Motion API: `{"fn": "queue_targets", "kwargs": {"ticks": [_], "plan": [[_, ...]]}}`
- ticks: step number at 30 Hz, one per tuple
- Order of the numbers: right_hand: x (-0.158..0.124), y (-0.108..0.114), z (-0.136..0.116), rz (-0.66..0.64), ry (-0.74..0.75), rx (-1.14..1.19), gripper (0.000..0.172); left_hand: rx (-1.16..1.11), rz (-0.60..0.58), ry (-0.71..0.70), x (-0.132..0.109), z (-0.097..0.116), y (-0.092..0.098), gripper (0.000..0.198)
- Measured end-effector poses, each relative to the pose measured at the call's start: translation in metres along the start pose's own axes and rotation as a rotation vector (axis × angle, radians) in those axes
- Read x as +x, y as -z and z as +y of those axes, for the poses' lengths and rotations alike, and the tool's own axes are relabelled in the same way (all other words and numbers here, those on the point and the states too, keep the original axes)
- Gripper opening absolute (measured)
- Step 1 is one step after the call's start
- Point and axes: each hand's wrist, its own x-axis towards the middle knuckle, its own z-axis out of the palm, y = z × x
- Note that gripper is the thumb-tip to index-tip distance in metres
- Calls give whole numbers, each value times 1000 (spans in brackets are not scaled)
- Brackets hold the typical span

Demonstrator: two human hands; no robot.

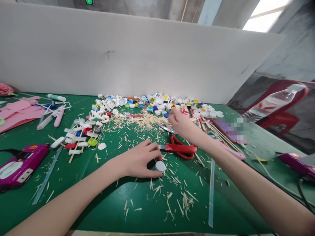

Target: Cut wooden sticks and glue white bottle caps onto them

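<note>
My left hand (141, 160) rests on the green table (118, 209) with its fingers curled around a white bottle cap (160, 166), thumb and fingertips pinching it. My right hand (180, 124) reaches forward to the pile of bottle caps (159, 103) by the white wall, fingers bent together at the pile's near edge; what they hold, if anything, is hidden. Red-handled scissors (180, 149) lie between the two hands. Wood shavings (140, 123) are scattered all around.
Caps skewered on wooden sticks (83, 132) lie at the left, with pink paper (17, 111) and a magenta glue gun (21, 164) beyond. Wooden skewers (219, 131), a second glue gun (297, 164) and a red chair with a bottle (278, 101) are at the right.
</note>
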Motion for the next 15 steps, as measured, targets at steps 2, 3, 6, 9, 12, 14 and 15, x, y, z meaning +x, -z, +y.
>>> {"fn": "queue_targets", "kwargs": {"ticks": [2, 3, 6, 9, 12, 14, 15], "plan": [[-9, 10, 0, -6, -53, 32, 24, -18, -11, 3, 0, -1, -1, 33], [-16, 14, 1, -55, -51, 5, 28, -26, -17, 4, -1, -1, -1, 33], [-38, 22, 10, -297, 2, -96, 37, -32, -23, 6, -1, -3, -3, 32], [-49, 35, 26, -459, 55, -52, 39, -26, -14, -4, -1, -4, -3, 32], [-43, 57, 43, -521, -77, 105, 49, -21, -3, -21, -1, -6, -3, 31], [-36, 70, 53, -496, -116, 192, 58, -15, -1, -24, -1, -6, -3, 31], [-33, 75, 57, -484, -128, 83, 54, -13, -1, -22, -2, -6, -3, 31]]}}
